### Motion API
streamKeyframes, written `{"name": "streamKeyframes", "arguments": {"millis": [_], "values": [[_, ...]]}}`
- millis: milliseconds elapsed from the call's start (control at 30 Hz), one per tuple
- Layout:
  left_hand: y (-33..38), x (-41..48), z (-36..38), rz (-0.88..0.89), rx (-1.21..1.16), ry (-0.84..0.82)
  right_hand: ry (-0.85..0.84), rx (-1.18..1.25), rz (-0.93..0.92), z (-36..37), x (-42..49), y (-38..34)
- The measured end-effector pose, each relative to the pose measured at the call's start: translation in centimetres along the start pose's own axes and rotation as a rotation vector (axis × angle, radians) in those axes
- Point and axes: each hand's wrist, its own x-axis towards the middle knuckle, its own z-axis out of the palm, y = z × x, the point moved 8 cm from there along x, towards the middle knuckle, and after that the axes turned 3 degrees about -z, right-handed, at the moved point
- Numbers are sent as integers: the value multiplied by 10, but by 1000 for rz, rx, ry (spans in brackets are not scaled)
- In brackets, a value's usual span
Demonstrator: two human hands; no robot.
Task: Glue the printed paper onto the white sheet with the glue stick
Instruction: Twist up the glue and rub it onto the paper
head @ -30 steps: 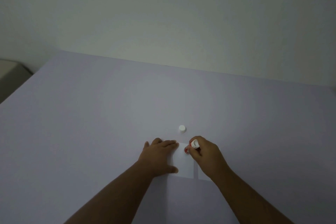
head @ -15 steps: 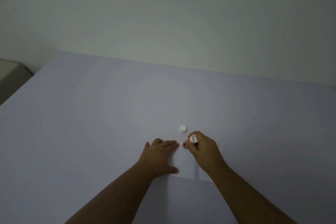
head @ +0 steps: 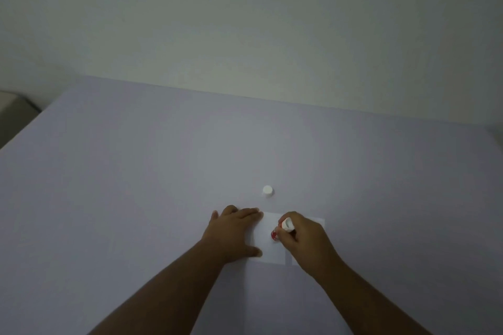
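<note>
A small white paper [head: 268,245] lies on the pale table, and a second white piece [head: 319,221] shows at its right, mostly hidden under my right hand; which one is printed I cannot tell. My left hand [head: 234,231] lies flat, fingers together, pressing the paper's left edge. My right hand [head: 302,239] grips a red and white glue stick [head: 281,228], tilted with its red end down on the paper's middle. The glue stick's white cap [head: 267,191] stands alone on the table just beyond the paper.
The pale lavender table [head: 136,198] runs far to the left, right and back, ending at a plain wall. A grey object [head: 11,114] sits beyond the table's far left corner.
My right hand has drawn the glue stick from the paper's far edge back toward me, to about its middle. My left hand has stayed put on the paper.
</note>
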Motion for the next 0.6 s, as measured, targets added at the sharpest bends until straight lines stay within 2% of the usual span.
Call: {"name": "streamKeyframes", "arguments": {"millis": [167,333,500,600], "values": [[1,0,0,1,7,-4,-45,19,-14,7,-21,4],[2,-1,-1,-1,6,-5,62,0,26,-13,-11,11],[2,-2,-3,-10,9,-17,68,0,23,-15,-11,12],[2,-3,-3,-14,7,-20,191,46,12,-34,-13,8]]}}
